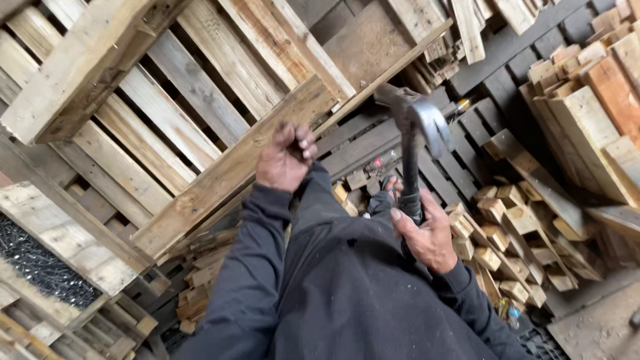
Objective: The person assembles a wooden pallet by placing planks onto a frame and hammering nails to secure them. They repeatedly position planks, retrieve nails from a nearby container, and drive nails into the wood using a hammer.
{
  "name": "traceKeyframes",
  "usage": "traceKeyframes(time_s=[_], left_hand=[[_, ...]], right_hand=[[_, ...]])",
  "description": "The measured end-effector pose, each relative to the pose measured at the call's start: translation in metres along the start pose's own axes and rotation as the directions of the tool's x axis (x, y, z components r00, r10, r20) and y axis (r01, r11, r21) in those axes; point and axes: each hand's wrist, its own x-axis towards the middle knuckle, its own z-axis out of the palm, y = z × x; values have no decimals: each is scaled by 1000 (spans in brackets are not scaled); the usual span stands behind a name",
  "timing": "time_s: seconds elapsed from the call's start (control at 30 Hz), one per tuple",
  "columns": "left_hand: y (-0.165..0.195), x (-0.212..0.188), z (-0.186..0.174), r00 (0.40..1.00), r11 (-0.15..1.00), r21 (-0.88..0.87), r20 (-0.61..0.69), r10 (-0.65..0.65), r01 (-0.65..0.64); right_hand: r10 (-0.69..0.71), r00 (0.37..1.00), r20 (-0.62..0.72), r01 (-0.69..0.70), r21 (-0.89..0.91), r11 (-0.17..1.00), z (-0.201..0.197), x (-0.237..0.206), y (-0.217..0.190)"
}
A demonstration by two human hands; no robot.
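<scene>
A wooden pallet (200, 100) stands tilted on its edge in front of me. My left hand (285, 159) is closed against its lower stringer board (220, 180), fingers curled; whether a nail is pinched in them is hidden. My right hand (427, 233) grips the black handle of a steel claw hammer (417, 127), raised with its head to the right of the pallet's corner. My dark sleeves and jacket fill the bottom middle.
Stacks of cut wooden blocks (507, 227) lie on the ground to the right. Sawn planks (593, 113) are piled at the far right. More pallets (73, 267) and a bin of dark nails (40, 267) sit at lower left. Dark pallets (400, 153) lie underneath.
</scene>
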Motion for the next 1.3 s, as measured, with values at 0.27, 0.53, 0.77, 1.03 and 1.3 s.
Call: traceKeyframes(time_s=[0.27, 0.53, 0.77, 1.03, 1.3], left_hand=[[22, 85, -30, 834, 69, 964, 186, 519, -258], [17, 95, -45, 781, -195, 957, 288, 554, -214], [19, 95, -37, 810, -304, 936, 315, 495, -178], [15, 105, -49, 804, -402, 904, 346, 483, -148], [18, 108, -58, 747, -361, 895, 426, 510, -264]], right_hand=[[288, 951, -115, -307, -227, 924, 35, 44, 26], [278, 950, -144, -313, -483, 818, 42, 77, 19], [137, 991, -6, -134, -254, 958, 47, 82, -25], [232, 972, -21, -210, -513, 832, 60, 99, -47], [-420, 886, 197, 427, 7, 904, 51, 97, -94]])
